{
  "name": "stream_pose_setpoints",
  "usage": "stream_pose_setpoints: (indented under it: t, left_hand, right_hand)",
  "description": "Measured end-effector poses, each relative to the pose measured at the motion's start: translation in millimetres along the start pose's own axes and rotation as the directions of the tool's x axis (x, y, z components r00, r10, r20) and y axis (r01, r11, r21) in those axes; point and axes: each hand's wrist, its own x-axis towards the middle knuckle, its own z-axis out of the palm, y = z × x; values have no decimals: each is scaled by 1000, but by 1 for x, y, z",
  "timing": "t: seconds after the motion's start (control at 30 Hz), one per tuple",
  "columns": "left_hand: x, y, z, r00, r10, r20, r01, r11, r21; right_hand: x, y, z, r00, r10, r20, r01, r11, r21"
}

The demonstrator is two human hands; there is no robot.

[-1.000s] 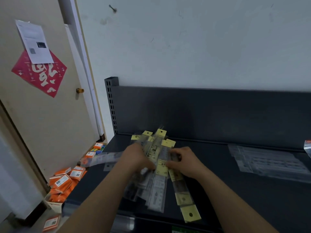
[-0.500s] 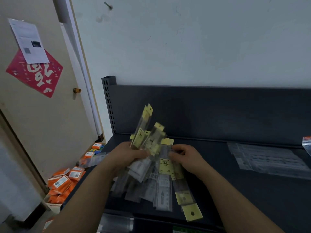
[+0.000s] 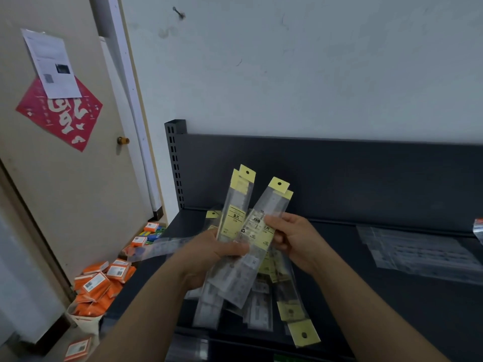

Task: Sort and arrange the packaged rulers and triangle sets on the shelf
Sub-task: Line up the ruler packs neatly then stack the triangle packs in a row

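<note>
Gripping a fanned bundle of packaged rulers [image 3: 236, 231], your left hand [image 3: 209, 253] has lifted it off the shelf [image 3: 366, 304] since a second ago; your right hand [image 3: 295, 239] pinches one pack, so sorting has begun. More rulers [image 3: 277, 291] lie beneath.

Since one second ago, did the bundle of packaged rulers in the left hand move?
Yes. The bundle of packaged rulers in the left hand rose off the shelf; its yellow tops now stand against the dark back panel.
</note>
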Motion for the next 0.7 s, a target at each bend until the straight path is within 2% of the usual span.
stream_pose_setpoints:
  t: [0.2,0.3,0.33,0.37,0.4,0.43,0.5,0.57,0.6,0.63,0.7]
  left_hand:
    - [0,-3,18,980,-22,199,70,969,-239]
    - [2,-7,19,982,-27,187,76,963,-260]
    - [4,-8,15,986,-24,166,72,954,-291]
    - [5,-8,10,991,-30,131,71,944,-321]
    - [7,-7,4,996,-42,80,66,941,-332]
    - [9,-7,-2,999,-50,7,50,954,-297]
    - [10,-9,-12,991,-39,-131,20,990,-141]
    - [8,-12,-14,986,-47,-157,40,998,-50]
    - [7,-12,-12,991,-73,-109,66,995,-69]
    - [5,-13,-9,995,-97,-35,92,990,-111]
    - [6,-13,-3,992,-114,52,121,976,-181]
  right_hand:
    - [-5,-1,5,995,6,97,-2,999,-39]
    - [-5,0,5,999,29,19,-29,999,37]
    - [-4,1,2,999,35,-27,-35,999,24]
    - [-2,3,-1,996,28,-88,-35,996,-78]
    - [0,6,-6,988,-2,-155,-41,961,-274]
    - [2,10,-10,978,-50,-200,-56,870,-490]
    - [4,16,-15,977,-80,-198,-104,631,-769]
    - [3,21,-13,984,-1,-179,-160,437,-885]
    - [2,22,-10,982,35,-186,-186,355,-916]
    - [1,22,-7,979,51,-198,-204,301,-932]
    - [0,24,-2,977,38,-211,-214,260,-942]
